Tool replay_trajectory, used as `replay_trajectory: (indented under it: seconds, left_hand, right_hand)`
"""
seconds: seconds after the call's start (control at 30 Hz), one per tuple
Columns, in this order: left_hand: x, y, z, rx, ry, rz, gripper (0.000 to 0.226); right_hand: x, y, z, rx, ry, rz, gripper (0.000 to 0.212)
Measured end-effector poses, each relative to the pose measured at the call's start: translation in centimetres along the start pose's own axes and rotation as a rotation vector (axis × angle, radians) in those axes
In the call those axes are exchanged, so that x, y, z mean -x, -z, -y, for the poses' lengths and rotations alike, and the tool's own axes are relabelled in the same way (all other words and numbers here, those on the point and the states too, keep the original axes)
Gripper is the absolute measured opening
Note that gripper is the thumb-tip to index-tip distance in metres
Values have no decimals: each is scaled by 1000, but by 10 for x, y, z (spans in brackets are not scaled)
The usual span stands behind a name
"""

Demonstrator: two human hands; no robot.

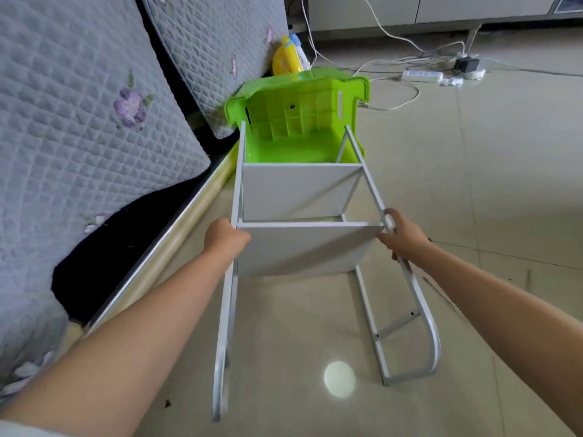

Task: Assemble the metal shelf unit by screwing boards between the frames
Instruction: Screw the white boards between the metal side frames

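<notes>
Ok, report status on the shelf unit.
Left hand and right hand gripping the frames. Two boards in. Green stool against far end.

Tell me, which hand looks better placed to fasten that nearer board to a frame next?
Probably the right hand: it already grips the right frame at the nearer board's corner. The left hand steadies the opposite end.

Bright daylight; round glare spot on floor tiles point(340, 379); soft shadows; wide-angle bending at edges; slight blur.
</notes>
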State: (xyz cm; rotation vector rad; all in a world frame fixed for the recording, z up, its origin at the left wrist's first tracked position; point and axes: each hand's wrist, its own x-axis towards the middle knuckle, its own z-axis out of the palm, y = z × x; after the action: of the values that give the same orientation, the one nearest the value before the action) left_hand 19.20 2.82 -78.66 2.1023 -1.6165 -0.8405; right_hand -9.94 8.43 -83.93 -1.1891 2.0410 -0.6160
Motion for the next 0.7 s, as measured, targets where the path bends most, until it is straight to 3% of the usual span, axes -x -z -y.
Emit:
replay_trajectory:
  seconds: [0.13, 0.3, 0.37, 0.47, 0.57, 0.7]
  left_hand:
    - [-3, -7, 23, -135, 119, 70, 10]
    - [3, -9, 29, -364, 144, 158, 10]
    - [5, -16, 22, -494, 108, 90, 28]
    - [8, -36, 5, -702, -138, 9, 44]
    - [9, -63, -11, -777, -480, 80, 46]
    - [14, -89, -34, -757, -654, 179, 29]
  right_hand:
    - [-3, -5, 5, 57, 49, 72, 37]
    - [1, -5, 6, 93, 130, 50, 31]
    - [2, -3, 3, 92, 156, 40, 31]
    - [0, 0, -2, 66, 190, 28, 37]
    - [-1, 5, -7, -196, 91, 80, 52]
    - [10, 13, -20, -353, -45, 299, 20]
